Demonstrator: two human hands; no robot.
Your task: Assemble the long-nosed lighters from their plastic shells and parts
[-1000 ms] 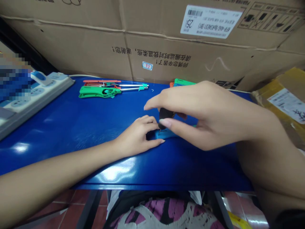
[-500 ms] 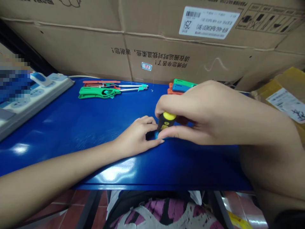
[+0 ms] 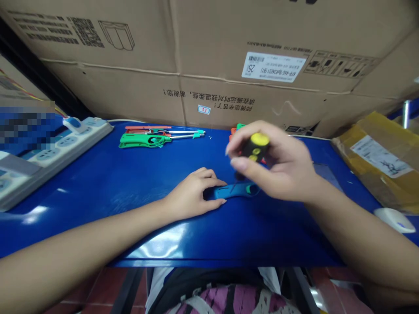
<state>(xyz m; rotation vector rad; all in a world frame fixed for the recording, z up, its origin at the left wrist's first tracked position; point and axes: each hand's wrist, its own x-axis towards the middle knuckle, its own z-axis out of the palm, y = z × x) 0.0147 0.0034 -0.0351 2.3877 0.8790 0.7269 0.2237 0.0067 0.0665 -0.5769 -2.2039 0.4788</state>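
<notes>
My left hand (image 3: 193, 196) rests on the blue table (image 3: 98, 183) with its fingers closed on the left end of a blue plastic handle piece (image 3: 236, 190) that lies flat there. My right hand (image 3: 278, 168) hovers just above the right end of that piece. Its fingers are wrapped round a black screwdriver with a yellow cap (image 3: 255, 146), held upright. The screwdriver's tip is hidden behind the fingers.
A green and a red plastic lighter-like tool (image 3: 147, 138) with metal rods lie at the back of the table. More coloured pieces (image 3: 236, 128) sit behind my right hand. A power strip (image 3: 49, 152) lies at the left, cardboard boxes (image 3: 229, 65) stand behind, a yellow parcel (image 3: 376, 157) and a white mouse (image 3: 394, 218) at the right.
My right hand has lifted the screwdriver up and to the right, off the blue piece, which now shows more. The view has tilted upward. My left hand has stayed put.
</notes>
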